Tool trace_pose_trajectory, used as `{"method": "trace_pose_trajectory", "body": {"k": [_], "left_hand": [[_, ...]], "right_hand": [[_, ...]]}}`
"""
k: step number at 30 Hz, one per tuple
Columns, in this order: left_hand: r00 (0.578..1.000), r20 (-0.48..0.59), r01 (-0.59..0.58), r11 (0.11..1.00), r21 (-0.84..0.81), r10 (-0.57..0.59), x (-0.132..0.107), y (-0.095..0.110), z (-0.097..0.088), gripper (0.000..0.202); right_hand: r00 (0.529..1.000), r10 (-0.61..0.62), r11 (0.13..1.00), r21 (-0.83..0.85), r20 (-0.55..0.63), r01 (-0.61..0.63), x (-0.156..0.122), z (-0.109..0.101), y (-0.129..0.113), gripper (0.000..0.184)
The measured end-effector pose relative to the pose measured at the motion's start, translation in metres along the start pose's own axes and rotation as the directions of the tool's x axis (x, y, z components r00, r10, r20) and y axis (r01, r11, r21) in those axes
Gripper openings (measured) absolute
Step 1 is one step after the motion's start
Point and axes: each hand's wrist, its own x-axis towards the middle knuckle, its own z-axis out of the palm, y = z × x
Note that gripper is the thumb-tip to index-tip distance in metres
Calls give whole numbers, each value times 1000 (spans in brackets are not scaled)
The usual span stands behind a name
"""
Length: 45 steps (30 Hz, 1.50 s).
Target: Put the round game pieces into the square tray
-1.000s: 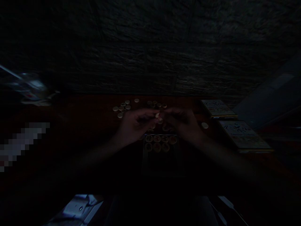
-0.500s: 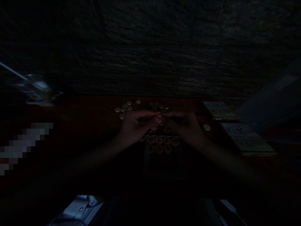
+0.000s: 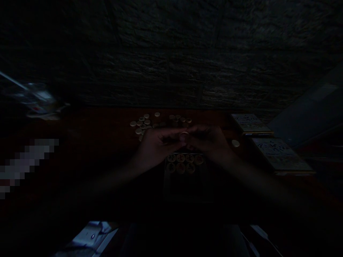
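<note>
In very dim light, my left hand (image 3: 157, 144) and my right hand (image 3: 213, 142) meet at the fingertips over the table. Between their fingers is a round Chinese chess piece (image 3: 184, 133), its pale edge showing; both hands seem to pinch it. Just below them lies a shallow dark box (image 3: 189, 187), where several chess pieces (image 3: 181, 158) with characters on top form two rows. Beyond my left hand are several loose pieces (image 3: 139, 123), some face down. Another group of pieces (image 3: 182, 119) lies behind my fingertips, and my hands partly cover these.
A single piece (image 3: 235, 143) lies right of my right hand. Two flat printed boxes (image 3: 280, 153) rest at the table's right side. At the far left stands a clear container (image 3: 41, 100). A rough stone wall (image 3: 166, 67) rises behind the table.
My fingers have drawn closer together around the piece, and the right fingertips have shifted slightly left. The rows in the box look the same.
</note>
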Motion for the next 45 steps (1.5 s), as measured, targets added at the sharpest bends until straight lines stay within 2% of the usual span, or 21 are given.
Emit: {"method": "trace_pose_trajectory", "body": {"k": [4, 9, 12, 16, 21, 25, 36, 45], "left_hand": [[1000, 15, 12, 1000, -2, -12, 1, -2, -2, 34], [1000, -17, -9, 999, -47, 8, 5, -4, -3, 36], [1000, -1, -7, 995, -102, 7, 7, -3, -5, 39], [998, -24, 59, 990, -128, -62, 7, 1, -5, 35], [994, -77, 69, 993, -98, -76, 7, 2, -4, 30], [992, -92, 83, 993, -88, -91, 6, 1, -2, 23], [997, -68, 35, 997, -65, -39, 2, 2, 1, 19], [975, -69, 188, 953, -238, -209, 6, 7, 1, 18]], "right_hand": [[999, 48, 998, 51, 5, -48, 0, 1, -3, 31], [995, 91, 993, 67, 28, -93, 0, -1, -7, 31], [997, 65, 996, 62, 47, -68, 0, -4, -7, 28], [996, 8, 999, 30, 85, -11, 1, -6, -6, 23], [999, -54, 994, -97, 4, 54, 0, -5, -2, 25], [994, -110, 976, -188, -12, 106, -1, -4, -1, 24], [991, -129, 975, -187, -36, 120, -2, -4, 0, 25], [999, -42, 991, -127, -17, 40, -2, -2, -5, 23]]}}
